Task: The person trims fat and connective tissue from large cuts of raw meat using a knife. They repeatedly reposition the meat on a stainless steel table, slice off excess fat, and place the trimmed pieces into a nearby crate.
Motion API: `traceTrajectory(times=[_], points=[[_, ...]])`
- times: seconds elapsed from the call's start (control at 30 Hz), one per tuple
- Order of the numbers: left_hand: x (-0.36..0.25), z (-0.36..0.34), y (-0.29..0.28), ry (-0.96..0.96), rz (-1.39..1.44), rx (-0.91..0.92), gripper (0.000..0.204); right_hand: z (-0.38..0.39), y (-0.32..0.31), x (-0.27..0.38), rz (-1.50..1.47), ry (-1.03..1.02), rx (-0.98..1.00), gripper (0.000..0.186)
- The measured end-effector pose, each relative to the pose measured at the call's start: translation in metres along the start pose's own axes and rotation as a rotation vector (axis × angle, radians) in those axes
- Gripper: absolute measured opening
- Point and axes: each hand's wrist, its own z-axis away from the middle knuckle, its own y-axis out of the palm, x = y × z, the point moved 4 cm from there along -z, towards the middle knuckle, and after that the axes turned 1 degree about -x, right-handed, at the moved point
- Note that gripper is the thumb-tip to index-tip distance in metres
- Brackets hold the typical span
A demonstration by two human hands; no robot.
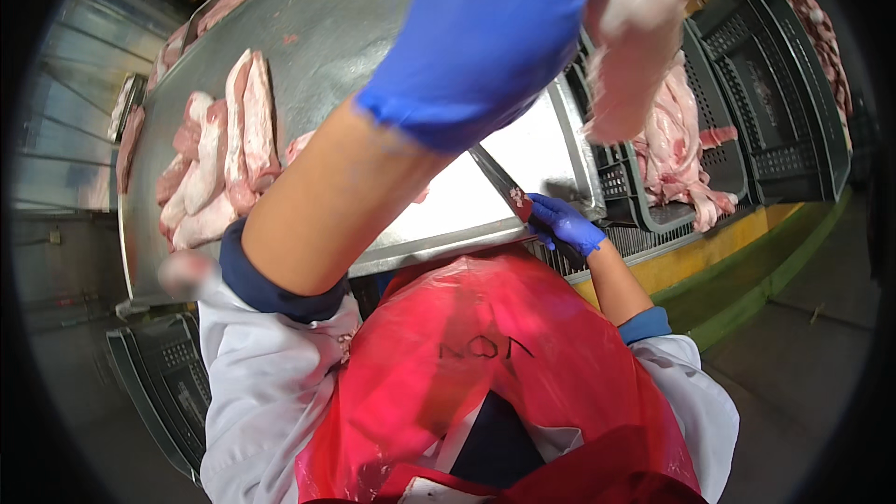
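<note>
Piled strips (210,163) look done — the slab (637,42) pinched in the left hand (499,33) seems unfinished, right hand (563,224) clasping a knife (498,177).

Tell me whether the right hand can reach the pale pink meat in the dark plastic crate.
Probably yes: the blue-gloved right hand is near the dark plastic crate, and only the rim seems between it and the pale pink meat. It holds a narrow dark knife, though, so grasping looks awkward.

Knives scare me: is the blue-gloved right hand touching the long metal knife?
Touching: in the head view, the right hand is closed around the handle end of the knife.
</note>
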Motion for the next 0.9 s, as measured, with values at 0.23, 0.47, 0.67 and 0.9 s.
traceTrajectory(times=[0.23,0.47,0.67,0.9], points=[[0.183,0.062,-0.03,-0.393,-0.552,-0.02,0.056,0.029,-0.031,-0.024,-0.109,-0.131,-0.152,0.045],[0.196,0.363,-0.156,-0.673,-1.571,0.049,0.033,0.009,-0.055,-0.053,-0.08,-0.258,-0.276,0.03],[0.142,0.482,-0.23,-0.772,-1.638,-0.386,0.008,-0.114,-0.016,0.032,0.063,-0.299,-0.338,0.009],[0.02,0.621,-0.258,-0.764,-1.726,-0.742,0.014,-0.192,0.029,0.092,0.023,-0.46,-0.411,0.011]])
